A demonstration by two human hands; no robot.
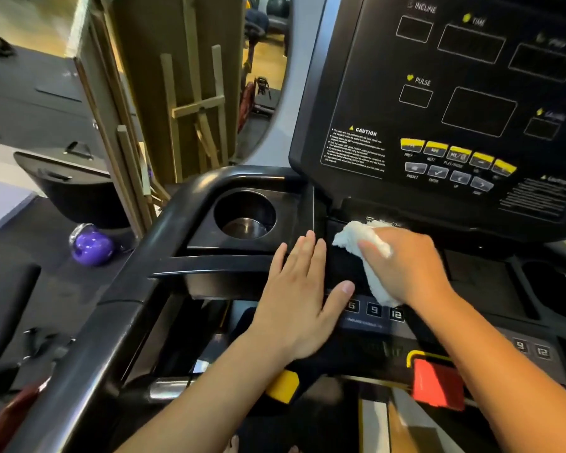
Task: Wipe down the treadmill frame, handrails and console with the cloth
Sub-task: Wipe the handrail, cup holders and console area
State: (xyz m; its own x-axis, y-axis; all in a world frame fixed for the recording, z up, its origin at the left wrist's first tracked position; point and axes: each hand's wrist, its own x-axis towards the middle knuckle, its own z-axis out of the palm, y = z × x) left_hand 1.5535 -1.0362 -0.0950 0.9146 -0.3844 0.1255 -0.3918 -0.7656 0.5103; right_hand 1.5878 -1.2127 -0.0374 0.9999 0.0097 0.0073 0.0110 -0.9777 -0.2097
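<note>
A black treadmill console (455, 93) with yellow buttons fills the upper right. Below it runs the black lower panel with number keys (374, 309). My right hand (409, 266) grips a white cloth (356, 237) and presses it on the panel just under the console. My left hand (299, 295) lies flat with straight fingers on the panel beside the cloth, right of the left cup holder (244, 214). The black left handrail (89, 371) curves down toward the lower left.
A red safety clip (437, 384) and a yellow tab (283, 385) sit at the panel's front edge. A second cup holder (556, 289) is at far right. On the floor to the left lie a purple ball (92, 246), a black bin (76, 188) and wooden frames (190, 103).
</note>
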